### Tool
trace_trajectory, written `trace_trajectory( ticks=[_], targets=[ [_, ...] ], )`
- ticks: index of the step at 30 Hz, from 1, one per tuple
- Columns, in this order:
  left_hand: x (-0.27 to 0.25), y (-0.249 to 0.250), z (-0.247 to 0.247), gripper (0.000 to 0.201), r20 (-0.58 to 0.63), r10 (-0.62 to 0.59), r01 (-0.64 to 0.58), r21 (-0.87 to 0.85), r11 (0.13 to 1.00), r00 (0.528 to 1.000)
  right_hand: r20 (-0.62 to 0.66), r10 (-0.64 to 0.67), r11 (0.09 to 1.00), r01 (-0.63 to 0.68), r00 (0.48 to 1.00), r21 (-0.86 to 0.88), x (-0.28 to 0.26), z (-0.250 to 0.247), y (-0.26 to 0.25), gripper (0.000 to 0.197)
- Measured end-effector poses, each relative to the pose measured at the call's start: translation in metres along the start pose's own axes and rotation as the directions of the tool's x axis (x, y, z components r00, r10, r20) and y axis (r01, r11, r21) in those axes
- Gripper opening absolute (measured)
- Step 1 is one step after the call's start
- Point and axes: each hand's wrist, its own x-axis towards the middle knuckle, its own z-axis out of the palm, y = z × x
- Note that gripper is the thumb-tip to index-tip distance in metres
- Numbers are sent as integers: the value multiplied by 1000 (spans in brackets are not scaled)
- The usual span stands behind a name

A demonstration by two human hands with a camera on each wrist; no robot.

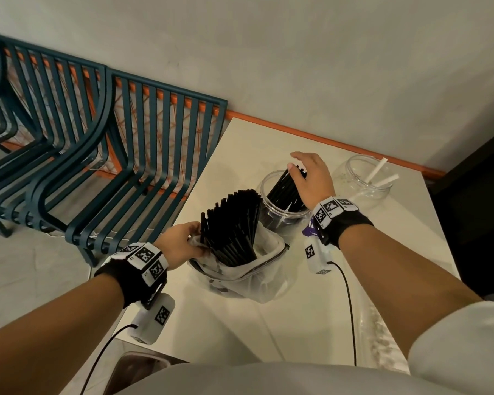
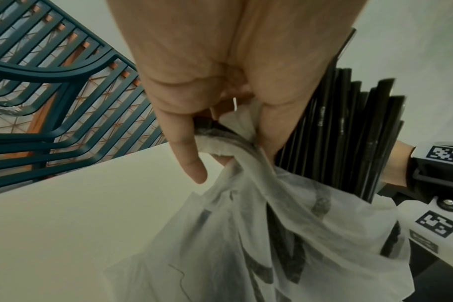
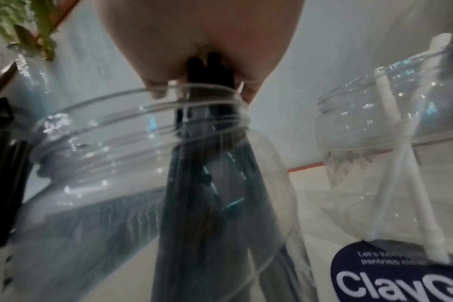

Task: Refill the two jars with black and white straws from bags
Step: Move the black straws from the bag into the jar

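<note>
Right hand [image 1: 308, 181] held black straws [image 1: 287, 191] in jar [image 1: 271, 215], left hand [image 1: 180, 243] pinched bag [image 1: 257, 269]; next likely release, grab more.

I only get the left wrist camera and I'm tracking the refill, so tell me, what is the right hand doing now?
Observer: The right hand is over the near jar, with its fingers round the tops of a bunch of black straws that stand in it.
Operator: Is there a second jar?
Observer: Yes, the far jar stands to the right of it and holds only two white straws.
Operator: Do the jars touch?
Observer: The right wrist view shows a gap between their necks. Lower down I cannot tell.
</note>
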Motion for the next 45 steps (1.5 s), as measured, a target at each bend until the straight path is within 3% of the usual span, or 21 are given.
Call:
trace_trajectory(
  ticks=[3,6,9,12,15,17,21,24,26,28,30,32,35,38,42,45],
  targets=[
    [0,0,-1,45,9,10,-10,-8,1000,1000,130,-113,985,128,985,-112,-6,-3,1,41],
    [-1,-2,0,44,9,13,-12,-15,1000,1000,301,-92,931,189,949,-313,-6,-7,-3,61],
    [-2,-3,0,43,1,6,-6,-17,1000,1000,210,-158,929,217,965,-300,-14,-16,-21,70],
    [-2,-4,1,41,-5,12,-12,-28,1000,1000,35,-247,969,248,968,-12,-48,-24,-49,53],
    [-3,-5,1,38,-9,17,-18,-19,1000,1000,129,-201,946,158,971,283,-101,-15,-69,40],
    [-4,-5,2,36,-4,14,-14,-25,1000,1000,227,-153,939,69,962,337,-133,0,-73,48],
    [-7,-3,4,31,15,16,-15,-52,999,1000,226,-53,984,12,973,179,-162,33,-72,77],
    [-11,3,10,28,18,47,-45,-78,996,999,189,54,997,-65,980,48,-164,51,-79,88],
    [-13,6,13,25,15,74,-72,-85,994,997,159,106,994,-111,982,24,-164,57,-83,78],
    [-14,6,15,23,4,90,-90,-75,993,996,125,132,989,-139,983,48,-163,59,-84,53],
    [-15,5,15,23,-6,86,-86,-57,995,996,125,154,976,-171,980,134,-163,59,-82,27],
    [-16,4,17,22,-10,76,-77,-52,996,997,118,200,934,-226,973,277,-164,58,-82,14],
    [-18,4,17,21,-18,64,-65,-47,997,998,117,264,835,-287,957,470,-163,49,-83,21],
    [-16,3,18,20,-22,61,-62,-49,997,998,102,314,774,-317,944,548,-158,37,-81,25],
    [-16,4,18,19,-13,55,-56,-73,996,998,52,374,734,-329,926,594,-145,25,-74,7],
    [-17,5,18,26,-8,58,-58,-90,994,998,29,382,741,-325,924,587,-138,21,-75,18]
  ],
)
